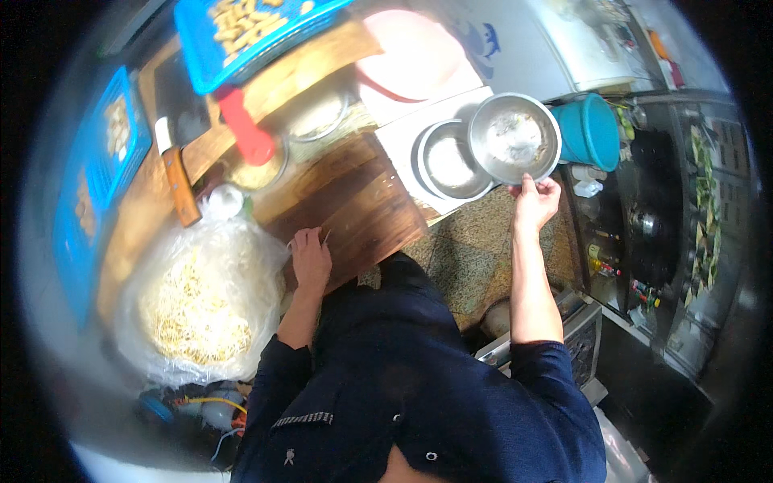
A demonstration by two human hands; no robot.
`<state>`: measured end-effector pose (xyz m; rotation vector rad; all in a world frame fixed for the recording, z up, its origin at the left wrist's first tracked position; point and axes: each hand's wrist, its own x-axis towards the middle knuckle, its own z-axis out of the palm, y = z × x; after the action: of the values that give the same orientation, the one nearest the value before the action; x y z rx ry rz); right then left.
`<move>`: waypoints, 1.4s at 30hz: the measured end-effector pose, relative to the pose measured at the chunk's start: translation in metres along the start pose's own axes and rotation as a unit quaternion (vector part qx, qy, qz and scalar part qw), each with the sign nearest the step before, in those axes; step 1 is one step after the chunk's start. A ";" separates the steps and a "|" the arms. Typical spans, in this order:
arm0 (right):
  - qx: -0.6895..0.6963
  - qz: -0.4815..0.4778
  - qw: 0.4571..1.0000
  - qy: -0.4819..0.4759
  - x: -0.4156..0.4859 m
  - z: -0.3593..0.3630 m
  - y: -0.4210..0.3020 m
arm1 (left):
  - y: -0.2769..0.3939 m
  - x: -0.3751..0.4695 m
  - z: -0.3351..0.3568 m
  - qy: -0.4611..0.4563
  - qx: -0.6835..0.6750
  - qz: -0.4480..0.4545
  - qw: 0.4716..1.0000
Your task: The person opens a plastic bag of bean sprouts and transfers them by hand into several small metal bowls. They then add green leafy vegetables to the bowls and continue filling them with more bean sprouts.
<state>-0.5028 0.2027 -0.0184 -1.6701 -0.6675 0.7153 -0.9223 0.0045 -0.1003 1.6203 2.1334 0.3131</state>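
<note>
My right hand point(536, 202) grips the near rim of a round metal bowl point(515, 138), tilted so that its inside shows, with some residue on the bottom. Partly under it, a second metal bowl point(452, 162) stands on a white surface. My left hand point(311, 253) is at the near left part of a wooden cutting board point(356, 205), fingers bent, with a thin pale strand by the fingertips; whether it grips the strand I cannot tell. Left of that hand lies a clear plastic bag of bean sprouts point(199, 308).
A knife with a wooden handle point(181, 187) lies at the left, near a red plastic handle point(247, 130) over a bowl. Blue baskets point(266, 51) with food pieces stand beyond. A pink basin point(410, 57) is at the back, a teal bucket point(586, 133) at the right.
</note>
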 end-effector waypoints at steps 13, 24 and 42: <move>-0.453 -0.261 0.847 -0.095 0.066 0.008 0.034 | 0.008 -0.016 -0.011 0.050 0.092 -0.112 0.988; -0.019 -0.090 0.986 -0.140 0.028 -0.001 -0.041 | 0.004 0.026 0.018 0.136 -0.113 -0.052 0.983; -0.102 0.340 0.832 -0.426 -0.157 0.083 0.087 | -0.110 -0.158 -0.190 0.318 -0.111 -0.240 0.911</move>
<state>-0.6628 0.1212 -0.1002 -1.7457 -0.7580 2.0402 -1.0721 -0.1616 0.0512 0.8794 2.7457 0.9823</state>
